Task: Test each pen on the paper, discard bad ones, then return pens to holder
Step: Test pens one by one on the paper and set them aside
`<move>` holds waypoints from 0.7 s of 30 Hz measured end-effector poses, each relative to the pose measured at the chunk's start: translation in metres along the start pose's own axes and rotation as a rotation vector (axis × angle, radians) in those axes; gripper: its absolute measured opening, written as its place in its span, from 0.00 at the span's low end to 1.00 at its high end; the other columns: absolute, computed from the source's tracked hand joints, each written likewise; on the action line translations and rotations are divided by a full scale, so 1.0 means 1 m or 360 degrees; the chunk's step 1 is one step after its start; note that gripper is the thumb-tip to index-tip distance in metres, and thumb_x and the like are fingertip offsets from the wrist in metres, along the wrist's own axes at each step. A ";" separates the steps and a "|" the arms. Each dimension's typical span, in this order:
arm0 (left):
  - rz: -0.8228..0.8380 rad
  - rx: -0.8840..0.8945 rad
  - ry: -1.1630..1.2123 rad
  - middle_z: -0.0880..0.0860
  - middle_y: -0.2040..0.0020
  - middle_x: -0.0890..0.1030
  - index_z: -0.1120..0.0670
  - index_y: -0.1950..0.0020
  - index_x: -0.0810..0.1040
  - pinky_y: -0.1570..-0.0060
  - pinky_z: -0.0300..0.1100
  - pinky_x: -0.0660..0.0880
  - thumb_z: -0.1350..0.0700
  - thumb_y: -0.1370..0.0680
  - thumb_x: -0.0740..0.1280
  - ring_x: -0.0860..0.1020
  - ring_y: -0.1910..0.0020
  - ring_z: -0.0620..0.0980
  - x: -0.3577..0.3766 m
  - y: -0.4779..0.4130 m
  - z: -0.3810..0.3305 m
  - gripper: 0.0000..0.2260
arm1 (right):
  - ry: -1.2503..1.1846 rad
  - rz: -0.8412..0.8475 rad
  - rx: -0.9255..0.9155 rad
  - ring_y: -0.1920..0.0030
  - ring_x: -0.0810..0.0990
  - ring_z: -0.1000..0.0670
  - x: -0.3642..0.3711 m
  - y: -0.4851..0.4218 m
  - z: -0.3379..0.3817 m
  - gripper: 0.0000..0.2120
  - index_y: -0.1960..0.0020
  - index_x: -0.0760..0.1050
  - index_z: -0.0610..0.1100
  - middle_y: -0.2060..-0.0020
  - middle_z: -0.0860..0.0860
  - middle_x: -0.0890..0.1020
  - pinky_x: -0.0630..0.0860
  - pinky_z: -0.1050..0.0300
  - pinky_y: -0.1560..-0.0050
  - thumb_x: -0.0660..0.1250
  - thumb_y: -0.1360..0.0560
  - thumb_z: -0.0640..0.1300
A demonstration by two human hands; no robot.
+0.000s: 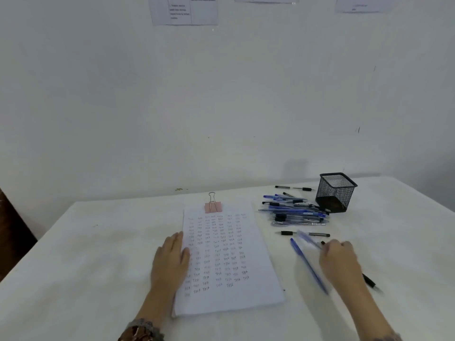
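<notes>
On the white-covered table (98, 267), centre: the paper (246, 299), covered in rows of small "Test" scribbles, with a pink binder clip (213, 207) on its 12 o'clock edge.

Left hand (170, 262) lies flat on the sheet's 9 o'clock edge. Fingers are straight and together, tips toward 12, with the palm half on the sheet and half on the cloth. It grips nothing.

Right hand (341, 262) is at 3 o'clock from the paper, off the sheet. Its fingers are curled and look pinched on one end of a pale-blue pen (307, 239). That pen is motion-blurred and sticks out toward 10 o'clock from the fingertips, so the grip detail is unreadable.

Loose pens around that hand:
- A blue pen (307, 264) lies just beside it at 9 o'clock, flat on the cloth, running 11 to 5.
- A black pen (369, 281) pokes out behind the wrist at 4 o'clock.
- A black-capped pen (286, 233) lies crosswise at 11 o'clock, crossed by the blurred one.

The pen pile (293, 210) is at 2 o'clock from the paper. It is mostly blue, stacked roughly crosswise.

The black mesh holder (336, 190) stands at the pile's 3 o'clock end, just beside it.

A lone dark pen (293, 187) lies at 12 o'clock of the pile, near the wall.

Printed sheets (183, 11) are taped high on the wall.
</notes>
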State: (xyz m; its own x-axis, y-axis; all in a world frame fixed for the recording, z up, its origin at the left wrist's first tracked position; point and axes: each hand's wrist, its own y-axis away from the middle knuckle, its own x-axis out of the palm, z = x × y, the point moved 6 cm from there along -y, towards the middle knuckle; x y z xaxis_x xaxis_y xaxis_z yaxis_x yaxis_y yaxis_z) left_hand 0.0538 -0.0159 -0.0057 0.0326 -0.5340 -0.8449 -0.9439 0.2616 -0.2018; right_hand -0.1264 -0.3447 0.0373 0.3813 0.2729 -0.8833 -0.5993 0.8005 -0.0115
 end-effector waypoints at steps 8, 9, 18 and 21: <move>0.0088 0.0023 -0.0187 0.50 0.25 0.58 0.53 0.25 0.56 0.27 0.45 0.48 0.52 0.19 0.50 0.54 0.26 0.47 0.007 -0.001 0.001 0.21 | 0.0506 0.0327 0.0071 0.47 0.77 0.46 0.004 0.003 -0.012 0.10 0.48 0.74 0.48 0.48 0.50 0.77 0.69 0.56 0.47 0.55 0.24 0.43; 0.0096 0.0019 -0.0182 0.50 0.25 0.58 0.53 0.25 0.56 0.27 0.45 0.48 0.52 0.19 0.50 0.53 0.26 0.48 0.007 -0.001 0.001 0.21 | 0.0470 0.0285 0.0065 0.46 0.77 0.46 -0.001 -0.002 -0.007 0.10 0.49 0.74 0.48 0.47 0.49 0.77 0.69 0.55 0.47 0.54 0.24 0.43; 0.0124 0.0007 -0.0192 0.49 0.25 0.57 0.52 0.25 0.55 0.27 0.45 0.47 0.50 0.19 0.48 0.52 0.25 0.47 0.009 0.000 0.003 0.22 | 0.0589 0.0274 -0.0841 0.39 0.73 0.49 0.042 -0.066 0.060 0.14 0.38 0.74 0.56 0.39 0.54 0.76 0.70 0.51 0.39 0.58 0.21 0.53; 0.0115 0.0019 -0.0263 0.48 0.25 0.57 0.52 0.25 0.55 0.28 0.44 0.48 0.44 0.24 0.39 0.53 0.26 0.46 0.008 0.000 0.001 0.29 | 0.0711 0.0288 -0.0931 0.38 0.71 0.50 0.049 -0.074 0.064 0.13 0.40 0.75 0.55 0.40 0.54 0.76 0.67 0.50 0.37 0.59 0.22 0.54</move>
State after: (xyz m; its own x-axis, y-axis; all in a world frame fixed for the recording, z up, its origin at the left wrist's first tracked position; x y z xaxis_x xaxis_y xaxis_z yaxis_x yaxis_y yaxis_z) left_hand 0.0542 -0.0193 -0.0133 0.0196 -0.3741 -0.9272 -0.9419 0.3042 -0.1426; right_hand -0.0178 -0.3564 0.0246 -0.0055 0.0311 -0.9995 -0.9487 0.3159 0.0151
